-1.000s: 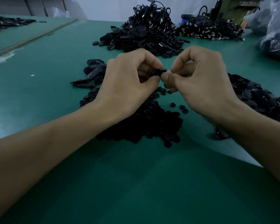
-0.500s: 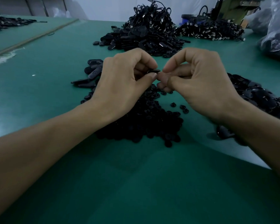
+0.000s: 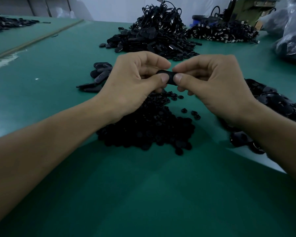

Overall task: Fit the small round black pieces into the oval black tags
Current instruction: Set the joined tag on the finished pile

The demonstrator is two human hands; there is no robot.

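A green table (image 3: 143,194) fills nearly the whole view. Its left side ends at a pale strip (image 3: 36,40), with a second green table (image 3: 10,43) just beyond. A wide stretch of green surface lies nearest the person, and another runs up the left side.

At the far end stands a tall heap of corded tags (image 3: 157,35), with a lower heap (image 3: 224,33) just to its right. A clear plastic bag (image 3: 294,35) of dark parts sits at the right edge.

In the middle lies a pile of small round pieces (image 3: 149,132), matte black and button-like, with a few strays (image 3: 194,113) beside it. A bank of oval tags (image 3: 277,101) runs along the right, under the right forearm. A smaller cluster of tags (image 3: 101,74) lies to the left.

Above the round pieces, the left hand (image 3: 133,84) and right hand (image 3: 219,88) meet. Each pinches one end of a single oval tag (image 3: 167,76) between thumb and forefinger, the other fingers curled in. The tag is held off the table, smooth and dark, its long side level. Whether a round piece sits in it cannot be told.
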